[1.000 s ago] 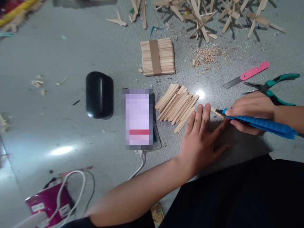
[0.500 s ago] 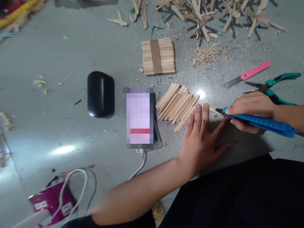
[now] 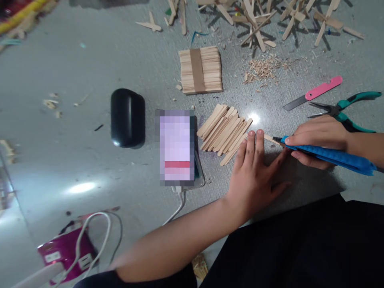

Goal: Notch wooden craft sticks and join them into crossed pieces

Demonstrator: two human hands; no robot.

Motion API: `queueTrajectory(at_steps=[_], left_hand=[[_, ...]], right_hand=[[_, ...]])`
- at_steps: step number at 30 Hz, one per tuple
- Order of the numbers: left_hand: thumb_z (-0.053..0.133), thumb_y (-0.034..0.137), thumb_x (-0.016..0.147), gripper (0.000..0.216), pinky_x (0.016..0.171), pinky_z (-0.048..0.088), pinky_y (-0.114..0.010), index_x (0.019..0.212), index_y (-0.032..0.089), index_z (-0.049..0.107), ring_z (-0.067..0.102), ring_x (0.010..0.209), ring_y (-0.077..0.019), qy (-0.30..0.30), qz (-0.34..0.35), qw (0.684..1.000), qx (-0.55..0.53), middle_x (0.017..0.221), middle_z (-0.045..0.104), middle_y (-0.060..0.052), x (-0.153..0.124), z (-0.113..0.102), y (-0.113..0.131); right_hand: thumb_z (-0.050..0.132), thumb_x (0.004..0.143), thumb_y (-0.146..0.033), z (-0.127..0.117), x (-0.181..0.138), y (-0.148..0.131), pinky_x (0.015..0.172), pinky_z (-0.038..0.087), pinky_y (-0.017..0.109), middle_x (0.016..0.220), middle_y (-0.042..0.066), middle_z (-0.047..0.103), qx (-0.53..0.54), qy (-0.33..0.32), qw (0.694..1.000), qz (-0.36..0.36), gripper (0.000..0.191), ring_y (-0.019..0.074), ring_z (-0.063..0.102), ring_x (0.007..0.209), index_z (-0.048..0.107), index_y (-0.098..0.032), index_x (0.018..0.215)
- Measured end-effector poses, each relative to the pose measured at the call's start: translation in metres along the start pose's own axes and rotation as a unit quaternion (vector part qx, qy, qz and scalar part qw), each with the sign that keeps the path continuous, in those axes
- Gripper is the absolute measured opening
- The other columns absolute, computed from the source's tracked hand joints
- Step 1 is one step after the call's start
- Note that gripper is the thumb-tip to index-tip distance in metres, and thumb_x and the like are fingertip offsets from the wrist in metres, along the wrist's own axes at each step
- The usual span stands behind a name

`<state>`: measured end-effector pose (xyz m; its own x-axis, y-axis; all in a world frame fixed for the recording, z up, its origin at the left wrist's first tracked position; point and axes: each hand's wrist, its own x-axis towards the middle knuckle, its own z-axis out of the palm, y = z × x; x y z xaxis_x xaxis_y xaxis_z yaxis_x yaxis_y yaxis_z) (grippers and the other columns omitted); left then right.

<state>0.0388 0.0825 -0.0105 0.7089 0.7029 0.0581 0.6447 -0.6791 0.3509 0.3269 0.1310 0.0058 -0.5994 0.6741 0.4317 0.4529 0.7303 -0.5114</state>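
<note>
My left hand (image 3: 255, 176) lies flat on the grey surface, fingers stretched out, pressing down a wooden stick (image 3: 271, 139) whose end pokes out past the fingertips. My right hand (image 3: 318, 140) is closed round a blue utility knife (image 3: 330, 157), its tip touching that stick. Just left of my left fingers lies a loose row of wooden sticks (image 3: 224, 134).
A banded bundle of sticks (image 3: 201, 71) lies farther back, with wood shavings (image 3: 262, 70) and glued stick pieces (image 3: 261, 20) beyond. A pink-handled blade (image 3: 315, 93) and teal pliers (image 3: 345, 109) lie right. A phone (image 3: 177, 148), black case (image 3: 127, 119) and magenta box (image 3: 64, 252) lie left.
Both hands have stayed almost in place; the knife tip holds at the stick. The view has shifted slightly.
</note>
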Motion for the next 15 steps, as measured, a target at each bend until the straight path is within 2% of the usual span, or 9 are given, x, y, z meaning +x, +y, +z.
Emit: queueTrajectory(at_steps=[3,10,15], left_hand=[[0.089,0.077,0.097,0.114,0.142,0.039,-0.073,0.191,0.038,0.036,0.034,0.182,-0.0610,0.005,0.003,1.000,0.004,0.201,0.018,-0.029,-0.0001,0.0011,-0.0004],[0.087,0.078,0.098,0.119,0.143,0.037,-0.070,0.193,0.036,0.030,0.034,0.182,-0.0607,0.010,0.009,1.000,0.019,0.202,0.014,-0.028,-0.0004,0.0019,-0.0002],[0.087,0.077,0.099,0.115,0.143,0.037,-0.071,0.192,0.038,0.033,0.033,0.183,-0.0592,0.005,0.002,1.000,0.007,0.203,0.018,-0.025,-0.0003,0.0020,0.0000]], right_hand=[[0.070,0.108,-0.027,-0.0010,0.0029,-0.0015,0.065,0.062,0.034,0.088,-0.004,0.085,-0.005,0.009,1.000,-0.006,0.021,0.0193,0.079,0.067,0.070,-0.033,0.128],[0.068,0.112,-0.030,-0.0036,0.0089,-0.0020,0.064,0.058,0.030,0.085,-0.006,0.082,-0.014,0.007,0.999,-0.033,0.011,0.0154,0.076,0.065,0.071,-0.029,0.123],[0.070,0.111,-0.028,-0.0027,0.0047,-0.0002,0.065,0.056,0.032,0.086,-0.004,0.081,-0.007,-0.001,1.000,-0.024,0.014,0.0169,0.074,0.066,0.072,-0.028,0.125]])
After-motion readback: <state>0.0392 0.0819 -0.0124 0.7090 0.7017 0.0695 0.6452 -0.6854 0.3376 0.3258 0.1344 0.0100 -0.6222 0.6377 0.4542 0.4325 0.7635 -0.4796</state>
